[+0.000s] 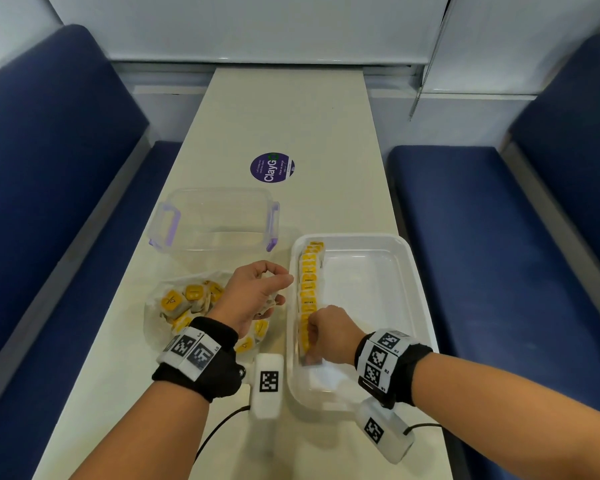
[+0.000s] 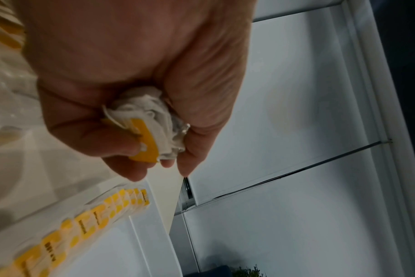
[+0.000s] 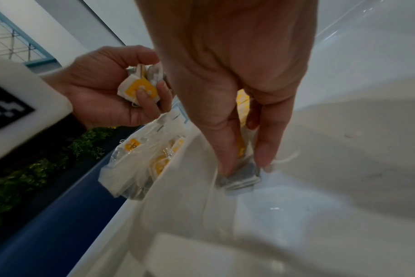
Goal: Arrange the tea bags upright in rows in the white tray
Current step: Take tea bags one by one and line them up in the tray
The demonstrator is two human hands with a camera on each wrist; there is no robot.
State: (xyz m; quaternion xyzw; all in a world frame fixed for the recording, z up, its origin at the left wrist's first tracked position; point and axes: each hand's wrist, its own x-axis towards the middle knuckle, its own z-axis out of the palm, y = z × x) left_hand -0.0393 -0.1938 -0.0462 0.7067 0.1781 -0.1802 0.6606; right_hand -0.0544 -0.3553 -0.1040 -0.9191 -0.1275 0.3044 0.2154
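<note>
The white tray (image 1: pixel 388 244) lies on the table at the right. A row of upright yellow-tagged tea bags (image 1: pixel 308 282) runs along its left wall, also seen in the left wrist view as the row (image 2: pixel 88 221). My right hand (image 1: pixel 321 336) reaches into the near end of that row and pinches a tea bag (image 3: pixel 241 178) between thumb and fingers. My left hand (image 1: pixel 257 292) hovers just left of the tray, its fingers curled round a bunch of tea bags (image 2: pixel 154 131), seen again in the right wrist view as the bunch (image 3: pixel 140 88).
A clear plastic bag (image 1: pixel 187 303) with several loose tea bags lies under my left hand. An empty clear container (image 1: pixel 219 220) with purple clips stands behind it. Blue bench seats (image 1: pixel 499 254) flank the narrow table. A purple round sticker (image 1: pixel 272 168) is farther back.
</note>
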